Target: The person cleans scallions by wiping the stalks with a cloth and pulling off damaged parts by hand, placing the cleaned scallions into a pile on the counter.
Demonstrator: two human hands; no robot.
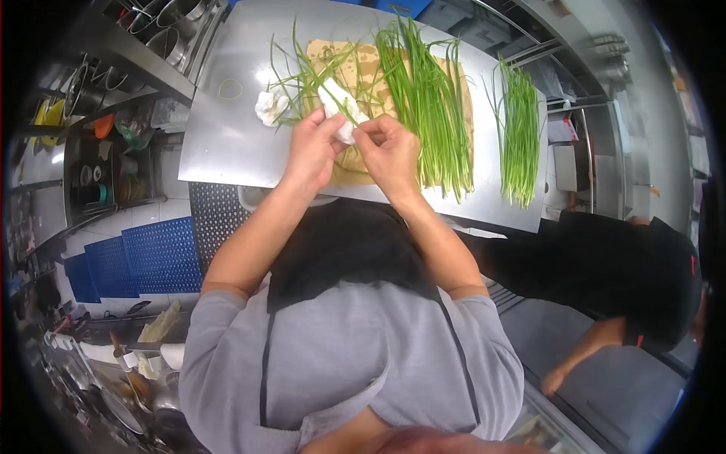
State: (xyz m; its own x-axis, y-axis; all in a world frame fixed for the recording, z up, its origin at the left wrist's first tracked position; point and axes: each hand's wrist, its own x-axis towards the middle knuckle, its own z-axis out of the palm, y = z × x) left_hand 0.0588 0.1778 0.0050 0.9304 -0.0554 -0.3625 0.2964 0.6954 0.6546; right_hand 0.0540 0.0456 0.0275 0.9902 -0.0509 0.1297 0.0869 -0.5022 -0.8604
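My left hand [311,147] is closed around a crumpled white paper towel or cloth [335,97] and the green chive leaf [349,111] lying across it. Fingers pinched, my right hand [392,155] grips the near end of that leaf. Both hands are just above a brown paper sheet [367,59] with damp spots. Loose, tangled chive leaves [297,82] spread beyond my left hand. To the right of my right hand, a thick pile of long chives [431,113] lies on the paper. Another crumpled white wad [271,107] sits left of the paper.
The steel table [219,144] carries a second chive bundle [519,136] at its right end and a thin yellow rubber band [230,89] at left. A co-worker in black [605,261] stands close on my right. Shelves with metal pots [166,45] rise at left.
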